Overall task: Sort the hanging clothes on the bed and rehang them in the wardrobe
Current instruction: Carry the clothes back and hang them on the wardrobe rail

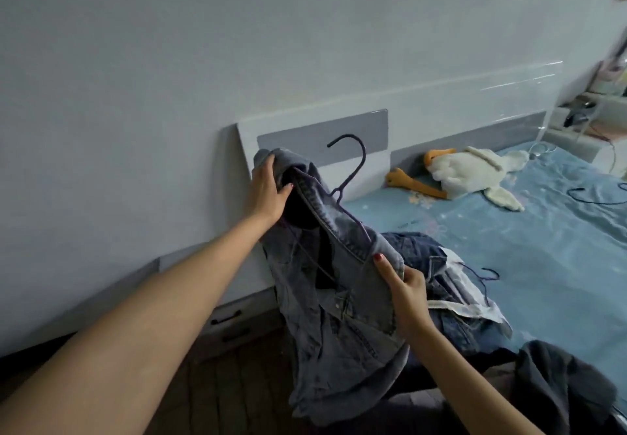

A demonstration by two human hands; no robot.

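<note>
A faded blue denim jacket (pixel 342 316) hangs on a purple hanger (pixel 353 166) in front of me, over the bed's left edge. My left hand (pixel 268 190) grips the jacket's upper left shoulder. My right hand (pixel 403 285) pinches the jacket's right shoulder near the collar. The hanger's hook sticks up between my hands. Behind the jacket, darker denim clothes (pixel 427 251) lie heaped on the bed (pixel 543 237), with another purple hanger (pixel 488 273) among them.
A white plush goose (pixel 471 173) lies by the headboard (pixel 339 129). A dark grey garment (pixel 563 383) sits at the bed's near right corner. A black cable (pixel 597 197) lies on the blue sheet. A bedside drawer unit (pixel 234 319) stands at the left; cluttered shelves (pixel 600 105) at far right.
</note>
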